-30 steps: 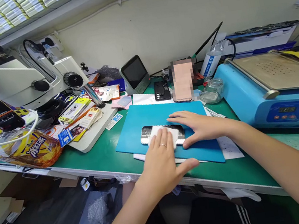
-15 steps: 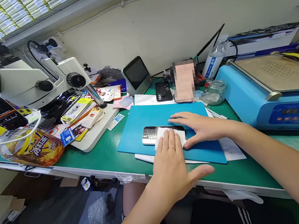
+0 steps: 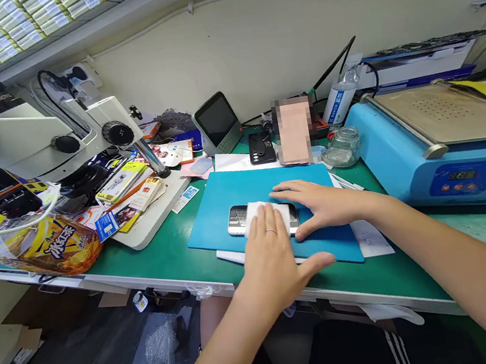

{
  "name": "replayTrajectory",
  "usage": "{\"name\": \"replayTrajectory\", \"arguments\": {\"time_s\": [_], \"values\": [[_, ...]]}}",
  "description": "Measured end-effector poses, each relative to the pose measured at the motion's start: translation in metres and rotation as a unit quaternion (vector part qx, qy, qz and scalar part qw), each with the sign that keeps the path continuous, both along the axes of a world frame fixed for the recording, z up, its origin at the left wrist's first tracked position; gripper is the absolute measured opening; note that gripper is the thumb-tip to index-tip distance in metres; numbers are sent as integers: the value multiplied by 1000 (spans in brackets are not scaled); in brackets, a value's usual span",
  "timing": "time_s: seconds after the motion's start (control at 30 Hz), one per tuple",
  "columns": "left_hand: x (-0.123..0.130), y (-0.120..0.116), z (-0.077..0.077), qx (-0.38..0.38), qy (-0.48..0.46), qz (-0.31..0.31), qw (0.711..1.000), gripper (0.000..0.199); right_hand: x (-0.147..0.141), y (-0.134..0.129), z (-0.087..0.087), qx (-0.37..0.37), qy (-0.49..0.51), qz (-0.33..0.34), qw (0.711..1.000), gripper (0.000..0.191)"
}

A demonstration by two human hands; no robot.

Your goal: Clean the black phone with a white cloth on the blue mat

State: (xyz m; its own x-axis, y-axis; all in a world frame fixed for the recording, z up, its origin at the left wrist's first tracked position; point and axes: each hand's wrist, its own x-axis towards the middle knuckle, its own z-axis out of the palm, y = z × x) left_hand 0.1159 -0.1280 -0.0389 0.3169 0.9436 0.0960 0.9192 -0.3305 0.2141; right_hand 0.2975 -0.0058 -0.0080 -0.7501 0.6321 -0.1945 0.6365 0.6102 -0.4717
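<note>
A phone with a shiny, reflective surface lies flat on a blue mat. Across its middle is a folded white cloth or tissue. My left hand, wearing a ring, lies with flat, outstretched fingers on the white piece, its thumb pointing right. At the phone's right end is my right hand, palm down, with thumb and fingers spread around that end. Whether its fingertips touch the phone I cannot tell.
A microscope and a drink bottle stand left. Behind the mat are a small display, a black phone and a glass jar. A blue heating machine stands right.
My left hand and the white piece have slid slightly left over the phone, showing more of its right end. My right hand stays beside the phone. The view has shifted a little.
</note>
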Motion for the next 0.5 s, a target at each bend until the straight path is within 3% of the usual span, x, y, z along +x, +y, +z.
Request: {"name": "replayTrajectory", "arguments": {"time_s": [0.1, 0.2, 0.37, 0.5], "values": [[10, -4, 4, -5, -19, -36, 999, 117, -1, -1, 0, -1, -1, -1, 1000, 108], [-4, -3, 8, -14, -17, -57, 998, 109, -1, -1, 1, -4, -6, -3, 1000, 111], [-45, 7, 8, -21, 9, 0, 1000, 100, -1, 0, 1, -10, -3, -5, 1000, 110], [-38, 14, 5, -19, 20, 19, 999, 108, 0, 1, 0, -10, 1, 0, 1000, 106]]}}
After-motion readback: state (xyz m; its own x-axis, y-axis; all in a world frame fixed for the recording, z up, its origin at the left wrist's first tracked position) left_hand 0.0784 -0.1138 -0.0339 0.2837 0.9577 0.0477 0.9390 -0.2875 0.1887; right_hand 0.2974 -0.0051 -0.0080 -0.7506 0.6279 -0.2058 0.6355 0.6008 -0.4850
